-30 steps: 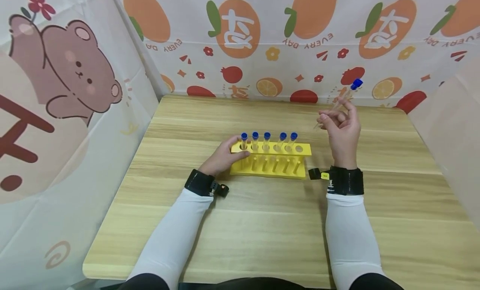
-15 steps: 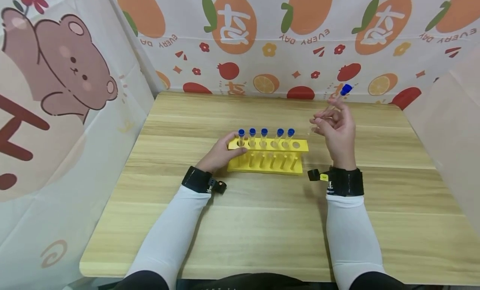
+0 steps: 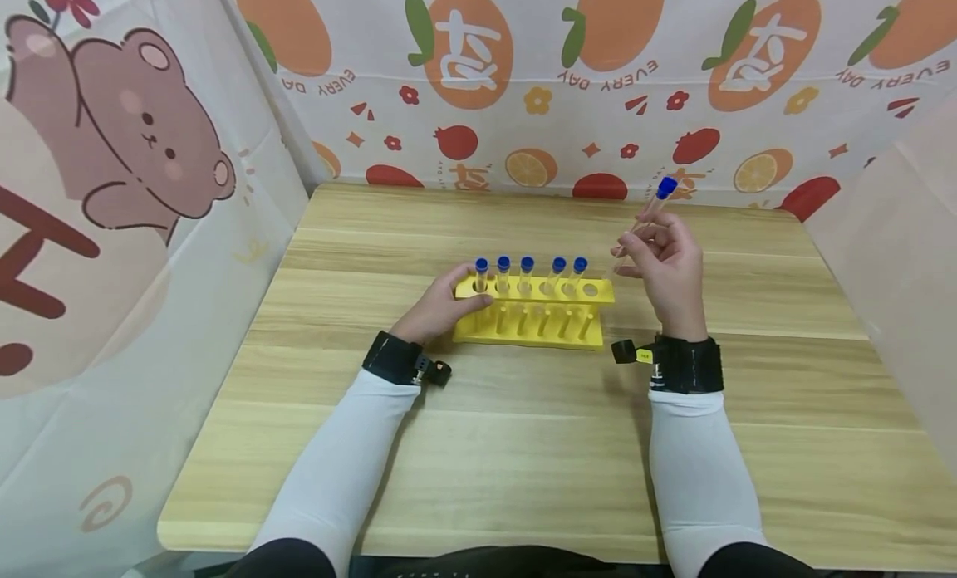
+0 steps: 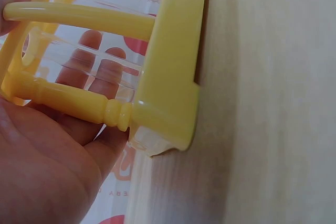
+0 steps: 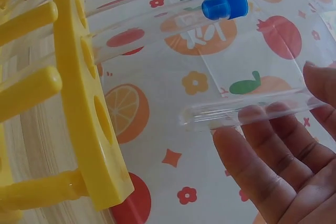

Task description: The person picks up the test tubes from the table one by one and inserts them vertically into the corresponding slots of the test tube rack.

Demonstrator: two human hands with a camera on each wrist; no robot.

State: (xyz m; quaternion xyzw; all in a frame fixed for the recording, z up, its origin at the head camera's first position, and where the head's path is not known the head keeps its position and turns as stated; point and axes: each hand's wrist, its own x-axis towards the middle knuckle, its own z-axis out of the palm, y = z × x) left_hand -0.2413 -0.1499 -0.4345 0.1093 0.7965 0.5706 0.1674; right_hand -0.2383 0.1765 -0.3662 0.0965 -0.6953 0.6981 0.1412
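A yellow test tube rack [image 3: 534, 294] stands on the table, and several clear test tubes with blue caps [image 3: 527, 264] sit in its holes. My left hand [image 3: 437, 308] grips the rack's left end, the thumb in front and fingers behind, as the left wrist view of the rack [image 4: 170, 61] also shows. With my right hand [image 3: 673, 271] I hold another clear test tube [image 5: 210, 116] between thumb and fingers. It tilts, its blue cap [image 3: 666, 188] up and to the right, its rounded lower end near the rack's right end. The rightmost hole [image 3: 591, 290] of the rack holds no tube.
The rack stands on a light wooden table [image 3: 538, 453]. Behind it hangs a white cloth [image 3: 568, 129] with a fruit print, and a bear-print cloth [image 3: 149, 146] covers the left side. Black wrist cameras [image 3: 624, 351] sit on both wrists.
My right hand has moved left toward the rack, and the tube's cap has come left and slightly lower in the view. My left hand stays on the rack.
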